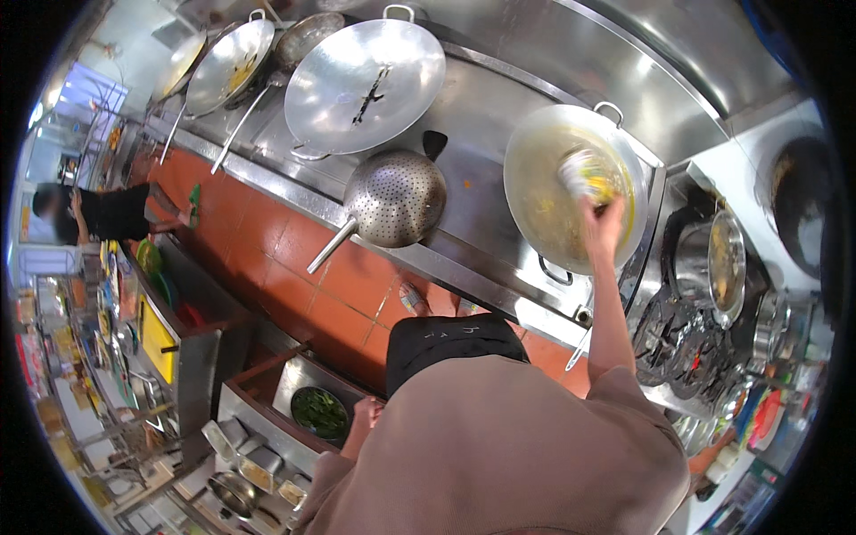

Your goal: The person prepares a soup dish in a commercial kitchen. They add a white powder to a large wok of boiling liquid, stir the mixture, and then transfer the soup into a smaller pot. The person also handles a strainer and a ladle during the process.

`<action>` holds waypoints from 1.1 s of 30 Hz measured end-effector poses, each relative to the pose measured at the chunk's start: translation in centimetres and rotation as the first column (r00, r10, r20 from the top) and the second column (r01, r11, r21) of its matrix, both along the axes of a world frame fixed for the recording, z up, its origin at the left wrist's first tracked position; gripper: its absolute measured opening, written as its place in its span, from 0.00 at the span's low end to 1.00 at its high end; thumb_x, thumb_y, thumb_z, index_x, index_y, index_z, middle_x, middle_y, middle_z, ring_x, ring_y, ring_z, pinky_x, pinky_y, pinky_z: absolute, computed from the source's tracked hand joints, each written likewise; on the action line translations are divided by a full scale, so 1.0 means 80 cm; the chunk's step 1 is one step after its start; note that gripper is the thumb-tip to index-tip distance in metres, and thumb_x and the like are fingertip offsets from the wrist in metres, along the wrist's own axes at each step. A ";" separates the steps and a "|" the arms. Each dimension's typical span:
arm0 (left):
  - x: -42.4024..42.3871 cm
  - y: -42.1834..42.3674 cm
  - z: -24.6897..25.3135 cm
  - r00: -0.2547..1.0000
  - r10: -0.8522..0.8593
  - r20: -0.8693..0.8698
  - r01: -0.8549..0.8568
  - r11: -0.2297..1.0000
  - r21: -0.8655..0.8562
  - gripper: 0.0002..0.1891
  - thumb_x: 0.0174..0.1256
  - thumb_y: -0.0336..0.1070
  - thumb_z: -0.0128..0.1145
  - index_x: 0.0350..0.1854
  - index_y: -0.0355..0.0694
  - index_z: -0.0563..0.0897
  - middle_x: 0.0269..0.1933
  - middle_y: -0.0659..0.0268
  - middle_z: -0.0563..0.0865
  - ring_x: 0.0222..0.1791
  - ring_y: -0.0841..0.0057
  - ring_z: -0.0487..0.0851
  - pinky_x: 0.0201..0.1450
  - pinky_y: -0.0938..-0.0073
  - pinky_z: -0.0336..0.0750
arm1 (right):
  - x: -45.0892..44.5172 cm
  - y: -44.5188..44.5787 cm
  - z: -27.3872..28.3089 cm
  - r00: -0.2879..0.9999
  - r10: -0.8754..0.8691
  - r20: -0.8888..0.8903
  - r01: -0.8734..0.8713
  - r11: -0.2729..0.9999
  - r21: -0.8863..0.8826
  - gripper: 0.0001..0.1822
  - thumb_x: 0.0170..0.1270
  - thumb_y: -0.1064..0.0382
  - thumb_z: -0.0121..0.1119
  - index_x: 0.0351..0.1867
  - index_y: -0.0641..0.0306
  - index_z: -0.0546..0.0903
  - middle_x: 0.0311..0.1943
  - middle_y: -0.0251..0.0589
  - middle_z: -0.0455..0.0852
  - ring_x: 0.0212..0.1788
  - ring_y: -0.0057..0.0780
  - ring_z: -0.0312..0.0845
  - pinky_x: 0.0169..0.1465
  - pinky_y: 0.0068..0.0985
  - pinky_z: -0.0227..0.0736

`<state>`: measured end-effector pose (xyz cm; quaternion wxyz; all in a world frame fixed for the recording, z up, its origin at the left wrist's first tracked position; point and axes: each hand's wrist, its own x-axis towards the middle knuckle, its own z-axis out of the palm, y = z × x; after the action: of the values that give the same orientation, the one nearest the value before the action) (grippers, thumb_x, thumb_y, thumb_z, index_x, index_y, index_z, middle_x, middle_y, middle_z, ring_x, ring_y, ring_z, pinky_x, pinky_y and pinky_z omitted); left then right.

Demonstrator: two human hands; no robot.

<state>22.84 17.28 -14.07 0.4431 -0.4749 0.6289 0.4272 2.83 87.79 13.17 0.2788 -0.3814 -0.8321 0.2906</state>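
My right hand (pixel 602 224) grips a white and yellow printed container (pixel 585 170), blurred by motion. It is tipped over a large wok (pixel 518 180) that holds cloudy yellowish liquid. The container's mouth is too blurred to make out. My left hand (pixel 366 411) is low at my side, against the edge of a steel counter, its fingers partly hidden. Beside it, a round bowl of leafy greens (pixel 319 412) sits in a recess of that counter. Left of the wok, a perforated metal strainer (pixel 396 197) with a tubular handle lies dome up on the steel range.
A big bare wok (pixel 364 83) and several smaller woks lean along the range. A lidded pot (pixel 692 261) stands by a charred burner (pixel 689 361) at right. Another person (pixel 107 210) stands beyond the tiled floor (pixel 281 247). Metal food pans (pixel 257 468) lie at lower left.
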 end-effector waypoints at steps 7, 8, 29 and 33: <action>-0.075 0.159 0.077 0.872 0.091 -0.481 0.028 0.972 0.234 0.15 0.73 0.45 0.54 0.47 0.38 0.82 0.37 0.70 0.86 0.37 0.79 0.83 0.41 0.75 0.77 | 0.026 -0.025 0.089 0.980 0.052 -0.192 -0.057 0.998 -0.024 0.36 0.56 0.53 0.72 0.62 0.61 0.65 0.36 0.48 0.85 0.33 0.36 0.82 0.39 0.32 0.77; -0.077 0.154 0.056 0.889 0.070 -0.452 0.012 0.984 0.176 0.16 0.73 0.46 0.54 0.48 0.37 0.82 0.39 0.70 0.86 0.38 0.80 0.83 0.43 0.76 0.77 | 0.028 -0.024 0.104 0.967 0.056 -0.249 -0.054 0.998 0.015 0.37 0.57 0.54 0.72 0.62 0.62 0.65 0.36 0.47 0.84 0.34 0.34 0.82 0.39 0.31 0.77; -0.246 -0.020 0.003 0.872 -0.414 -0.262 0.471 0.855 0.217 0.23 0.74 0.47 0.49 0.67 0.42 0.70 0.62 0.54 0.76 0.58 0.61 0.77 0.54 0.60 0.78 | 0.034 -0.048 -0.006 0.985 -0.174 0.015 0.174 0.967 -0.189 0.41 0.55 0.39 0.65 0.58 0.68 0.64 0.42 0.65 0.83 0.46 0.60 0.82 0.50 0.46 0.77; -0.252 -0.020 0.005 0.822 -0.505 -0.264 0.555 0.813 0.173 0.24 0.74 0.48 0.49 0.67 0.42 0.70 0.63 0.55 0.76 0.60 0.61 0.77 0.56 0.61 0.76 | 0.038 -0.094 0.086 0.974 -0.085 -0.209 0.085 0.996 -0.010 0.38 0.55 0.47 0.68 0.61 0.65 0.66 0.45 0.62 0.82 0.48 0.57 0.81 0.51 0.44 0.75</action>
<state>2.72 15.64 -13.66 0.5322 -0.1754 0.7219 0.4061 5.90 80.30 20.04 0.3767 -0.3841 -0.7809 0.3175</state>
